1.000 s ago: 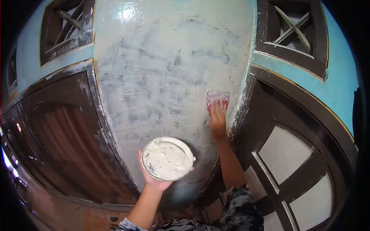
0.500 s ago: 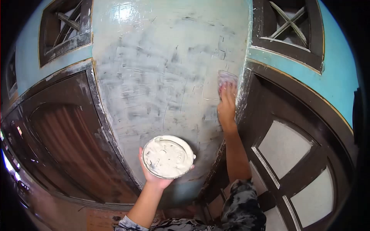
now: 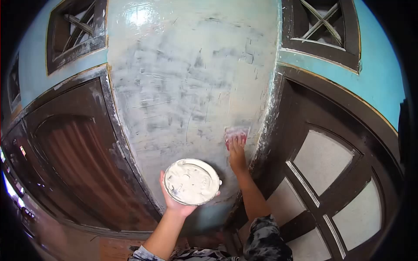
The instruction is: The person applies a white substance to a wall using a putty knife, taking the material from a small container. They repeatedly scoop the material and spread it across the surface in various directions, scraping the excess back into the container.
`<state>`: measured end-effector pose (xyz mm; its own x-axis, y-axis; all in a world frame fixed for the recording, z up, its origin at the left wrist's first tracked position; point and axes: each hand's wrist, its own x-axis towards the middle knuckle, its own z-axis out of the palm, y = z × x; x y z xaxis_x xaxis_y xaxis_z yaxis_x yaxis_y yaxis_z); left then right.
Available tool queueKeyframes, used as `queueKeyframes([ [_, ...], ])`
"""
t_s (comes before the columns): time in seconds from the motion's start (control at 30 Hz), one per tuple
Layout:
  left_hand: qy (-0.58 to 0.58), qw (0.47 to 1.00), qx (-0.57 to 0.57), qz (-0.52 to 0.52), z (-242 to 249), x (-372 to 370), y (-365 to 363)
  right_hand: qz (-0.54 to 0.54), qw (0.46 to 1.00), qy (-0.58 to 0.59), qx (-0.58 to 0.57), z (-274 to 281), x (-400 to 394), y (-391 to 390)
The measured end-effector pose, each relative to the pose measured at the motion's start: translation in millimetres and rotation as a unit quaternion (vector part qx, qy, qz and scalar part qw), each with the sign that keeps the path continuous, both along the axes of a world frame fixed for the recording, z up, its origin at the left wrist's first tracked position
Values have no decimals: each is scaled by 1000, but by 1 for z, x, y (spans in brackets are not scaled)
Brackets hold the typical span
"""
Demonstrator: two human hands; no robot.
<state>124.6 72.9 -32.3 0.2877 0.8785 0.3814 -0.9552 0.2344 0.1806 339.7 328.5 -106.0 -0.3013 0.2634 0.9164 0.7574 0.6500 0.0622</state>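
Note:
My left hand (image 3: 178, 207) holds up a round container (image 3: 191, 182) of whitish paste from below, its fingers around the sides. A red scraper (image 3: 237, 135) with whitish smears lies flat against the wall (image 3: 174, 100), and my right hand (image 3: 237, 150) presses it there with its fingers on top. The wall is pale grey with dark streaks and patches. Its right edge runs close beside my right hand.
A dark wooden door (image 3: 82, 169) stands on the left, and a dark door with pale panels (image 3: 322, 161) on the right. Framed openings with crossed bars (image 3: 323, 21) sit above both. Turquoise wall (image 3: 379, 82) surrounds them.
My right hand has moved down and slightly left along the wall with the red scraper. My left hand and the container have shifted slightly down in view.

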Motion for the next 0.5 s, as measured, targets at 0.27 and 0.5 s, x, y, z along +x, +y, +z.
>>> queueKeyframes([
  [0.27,-43,999,7,-23,-5,-13,-4,19,996,73,57,23,15,-40],
  [0.5,67,996,-34,53,-3,-5,-1,24,984,115,132,146,-2,-19],
])
